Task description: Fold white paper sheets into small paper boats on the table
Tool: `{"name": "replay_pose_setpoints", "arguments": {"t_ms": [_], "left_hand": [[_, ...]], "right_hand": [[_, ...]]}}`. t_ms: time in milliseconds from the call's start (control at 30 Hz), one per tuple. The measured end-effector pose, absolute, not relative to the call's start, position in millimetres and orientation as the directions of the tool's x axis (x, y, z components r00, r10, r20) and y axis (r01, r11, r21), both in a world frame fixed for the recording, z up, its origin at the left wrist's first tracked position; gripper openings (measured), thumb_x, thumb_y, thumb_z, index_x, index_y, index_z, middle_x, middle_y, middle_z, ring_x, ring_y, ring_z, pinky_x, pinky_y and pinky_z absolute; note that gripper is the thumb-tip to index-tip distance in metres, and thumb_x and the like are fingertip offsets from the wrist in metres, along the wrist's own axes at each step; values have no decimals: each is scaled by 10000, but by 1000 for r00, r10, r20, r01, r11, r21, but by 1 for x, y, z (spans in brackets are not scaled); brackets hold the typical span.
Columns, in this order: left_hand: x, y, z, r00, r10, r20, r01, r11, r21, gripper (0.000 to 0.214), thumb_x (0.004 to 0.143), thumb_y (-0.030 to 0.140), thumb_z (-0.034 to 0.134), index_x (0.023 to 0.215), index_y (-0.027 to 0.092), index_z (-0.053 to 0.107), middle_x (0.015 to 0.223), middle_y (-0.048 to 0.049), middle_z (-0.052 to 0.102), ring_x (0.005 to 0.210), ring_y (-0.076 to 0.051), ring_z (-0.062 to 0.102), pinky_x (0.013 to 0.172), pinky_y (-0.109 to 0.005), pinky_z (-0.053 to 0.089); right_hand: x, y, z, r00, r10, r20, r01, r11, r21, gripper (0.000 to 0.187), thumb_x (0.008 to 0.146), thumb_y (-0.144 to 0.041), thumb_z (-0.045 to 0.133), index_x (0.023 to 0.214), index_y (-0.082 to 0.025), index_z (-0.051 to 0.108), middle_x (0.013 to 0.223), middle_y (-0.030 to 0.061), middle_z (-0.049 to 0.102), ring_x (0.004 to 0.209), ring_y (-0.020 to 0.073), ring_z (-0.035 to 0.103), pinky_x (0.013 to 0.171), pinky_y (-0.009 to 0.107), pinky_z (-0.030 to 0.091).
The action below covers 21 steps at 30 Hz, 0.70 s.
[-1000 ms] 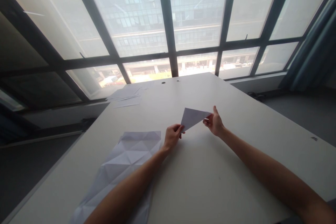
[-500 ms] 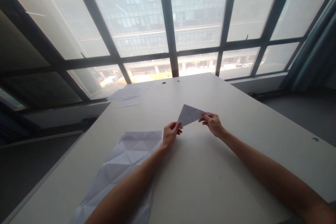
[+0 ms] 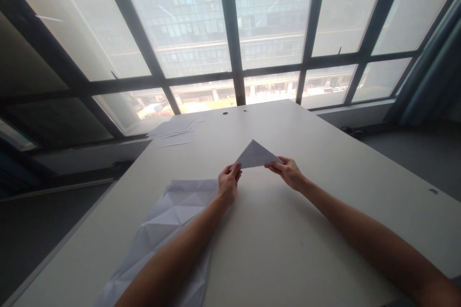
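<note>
A white sheet of paper folded into a triangle is held up over the table, its peak pointing toward the window. My left hand pinches its left corner between thumb and fingers. At the right corner, my right hand grips it with the thumb on top and fingers beneath. Under and beside my left forearm lies a large creased white paper, marked with a pattern of triangular folds; the forearm hides part of it.
Several loose white sheets lie at the far left corner of the white table. A dark round hole cover sits near the far edge. Tall windows stand beyond, and a blue curtain hangs at right.
The folded paper has turned so its lower edge is nearly level. My left hand has moved slightly left and my right hand slightly down, both still holding the corners.
</note>
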State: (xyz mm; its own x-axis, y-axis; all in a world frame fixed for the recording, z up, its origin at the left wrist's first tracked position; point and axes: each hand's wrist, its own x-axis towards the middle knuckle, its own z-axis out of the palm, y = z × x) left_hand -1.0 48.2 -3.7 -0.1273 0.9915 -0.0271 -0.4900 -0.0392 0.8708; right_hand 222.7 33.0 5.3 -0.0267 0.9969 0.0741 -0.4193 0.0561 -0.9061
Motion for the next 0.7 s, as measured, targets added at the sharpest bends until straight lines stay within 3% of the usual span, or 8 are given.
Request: {"name": "replay_pose_setpoints", "arguments": {"t_ms": [133, 300, 433, 533, 633, 700], "left_hand": [[2, 43, 0, 13, 998, -66, -603, 60, 795, 413, 596, 419, 874, 829, 162, 651, 793, -2, 635, 657, -67, 572, 623, -188, 466], [16, 28, -1, 223, 974, -43, -467, 146, 872, 363, 656, 423, 838, 804, 141, 664, 805, -51, 658, 776, -131, 610, 721, -246, 481], [22, 24, -2, 121, 992, 34, -443, 23, 896, 342, 667, 375, 825, 900, 173, 678, 906, -51, 681, 807, -148, 612, 736, -282, 476], [21, 25, -1, 29, 999, 39, -427, -23, 904, 315, 646, 351, 830, 830, 162, 657, 783, -18, 649, 688, -119, 573, 681, -282, 472], [21, 26, -1, 2, 997, 79, -367, -73, 927, 279, 662, 339, 810, 764, 156, 626, 677, 9, 598, 604, -103, 528, 612, -267, 452], [22, 25, -1, 8, 994, 112, -332, -103, 938, 264, 676, 336, 794, 731, 158, 608, 637, 18, 576, 577, -102, 516, 578, -262, 436]], "right_hand": [[214, 27, 9, -66, 996, 53, -446, 18, -895, 257, 689, -245, 813, 912, -142, 738, 933, 88, 737, 901, 229, 705, 874, 336, 573], [193, 12, 12, -160, 984, 83, -443, 4, -897, 287, 709, -293, 803, 950, -151, 738, 959, 90, 738, 948, 247, 696, 890, 342, 555], [179, 1, 13, -176, 978, 109, -369, 37, -929, 312, 724, -337, 793, 964, -148, 731, 925, 83, 741, 902, 239, 712, 869, 339, 552], [179, 1, 13, -194, 975, 104, -335, 34, -942, 356, 783, -436, 735, 955, -126, 715, 870, 99, 737, 786, 230, 729, 732, 315, 577], [183, 6, 12, -216, 975, 44, -413, -50, -909, 491, 866, -578, 577, 905, -104, 701, 844, 136, 728, 688, 228, 727, 570, 284, 556], [186, 8, 11, -217, 976, 30, -428, -67, -901, 501, 854, -584, 595, 862, -96, 705, 813, 143, 727, 671, 225, 725, 558, 274, 546]]}}
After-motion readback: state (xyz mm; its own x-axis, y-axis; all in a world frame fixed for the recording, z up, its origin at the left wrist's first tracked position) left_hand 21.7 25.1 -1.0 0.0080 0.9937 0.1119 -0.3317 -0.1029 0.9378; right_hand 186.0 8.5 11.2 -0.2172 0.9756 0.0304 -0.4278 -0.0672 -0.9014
